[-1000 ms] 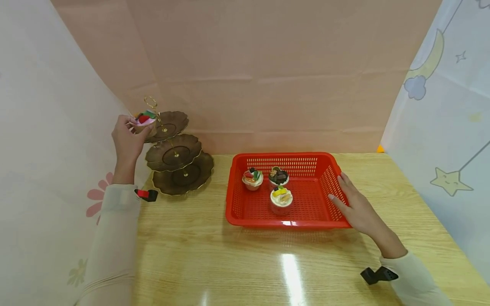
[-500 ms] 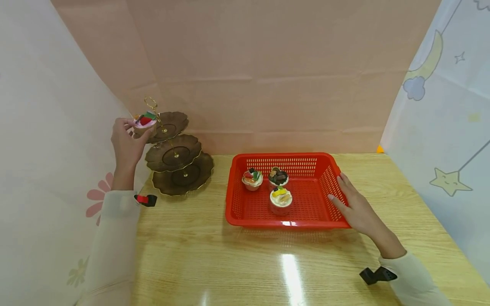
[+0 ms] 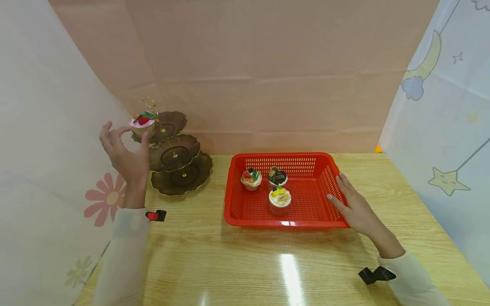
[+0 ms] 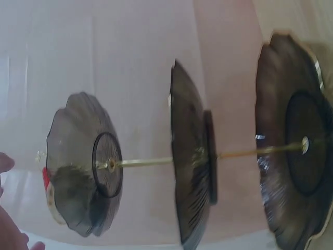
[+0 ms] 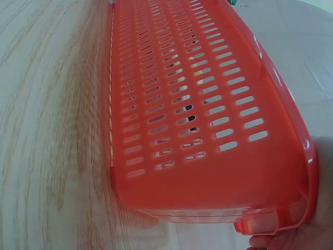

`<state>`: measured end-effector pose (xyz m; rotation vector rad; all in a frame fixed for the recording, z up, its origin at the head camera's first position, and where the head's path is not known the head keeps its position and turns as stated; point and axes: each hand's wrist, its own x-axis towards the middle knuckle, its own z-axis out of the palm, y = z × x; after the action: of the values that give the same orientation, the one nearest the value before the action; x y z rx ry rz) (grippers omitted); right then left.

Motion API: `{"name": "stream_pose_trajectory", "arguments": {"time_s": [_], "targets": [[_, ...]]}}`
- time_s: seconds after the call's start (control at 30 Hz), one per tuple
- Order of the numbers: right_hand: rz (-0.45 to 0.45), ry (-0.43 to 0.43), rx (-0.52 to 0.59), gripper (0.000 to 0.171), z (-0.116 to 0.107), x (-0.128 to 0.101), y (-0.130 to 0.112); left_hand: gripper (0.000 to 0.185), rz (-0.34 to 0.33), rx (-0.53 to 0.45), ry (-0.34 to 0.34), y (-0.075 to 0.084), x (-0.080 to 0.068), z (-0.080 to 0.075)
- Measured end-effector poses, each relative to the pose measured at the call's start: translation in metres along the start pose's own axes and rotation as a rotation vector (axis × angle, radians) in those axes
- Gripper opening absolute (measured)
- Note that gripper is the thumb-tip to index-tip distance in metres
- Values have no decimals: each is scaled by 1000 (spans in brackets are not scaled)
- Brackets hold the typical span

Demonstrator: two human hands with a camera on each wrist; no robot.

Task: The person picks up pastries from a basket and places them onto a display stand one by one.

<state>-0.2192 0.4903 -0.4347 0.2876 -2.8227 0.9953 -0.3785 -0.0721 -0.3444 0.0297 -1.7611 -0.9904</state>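
Observation:
A pink cupcake with a red and green top (image 3: 142,122) sits on the left edge of the top tier of a dark three-tier stand (image 3: 174,155). My left hand (image 3: 124,152) hovers just below and left of it, fingers spread and empty. In the left wrist view the stand (image 4: 192,161) lies sideways, the cupcake's edge (image 4: 48,188) peeking past the top plate. My right hand (image 3: 354,206) rests flat against the right wall of a red basket (image 3: 333,180) holding three cupcakes (image 3: 279,198). The right wrist view shows the basket wall (image 5: 203,120) close up.
A wooden table (image 3: 214,263) carries the stand and the basket. Pink paper backs the scene, with white patterned sheets close on the left and right. Bare tabletop lies in front of the basket and between it and the stand.
My left hand has let go of the pink cupcake, leaving it on the top tier, and drawn back down and left with fingers spread. The right hand has stayed put.

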Motion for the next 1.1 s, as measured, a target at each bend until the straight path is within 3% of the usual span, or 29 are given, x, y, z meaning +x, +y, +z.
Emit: {"name": "stream_pose_trajectory", "arguments": {"time_s": [0.2,0.33,0.5,0.67,0.77,0.9,1.1], "targets": [[4,-1,5,76,-1,0,-1,28,50,-66,95,0,-22,6],[8,-4,3,76,-2,0,0,16,110,-142,61,5,-37,11],[6,2,1,76,-1,1,1,11,122,-231,-143,16,-55,18],[6,-2,2,76,0,1,1,28,104,-225,-408,26,-76,26],[4,2,6,76,-1,2,1,37,107,-255,-532,31,-87,34],[0,2,5,76,0,1,1,43,106,-282,-634,34,-98,42],[-2,10,5,76,2,0,2,53,136,-226,-777,41,-109,54]]}}
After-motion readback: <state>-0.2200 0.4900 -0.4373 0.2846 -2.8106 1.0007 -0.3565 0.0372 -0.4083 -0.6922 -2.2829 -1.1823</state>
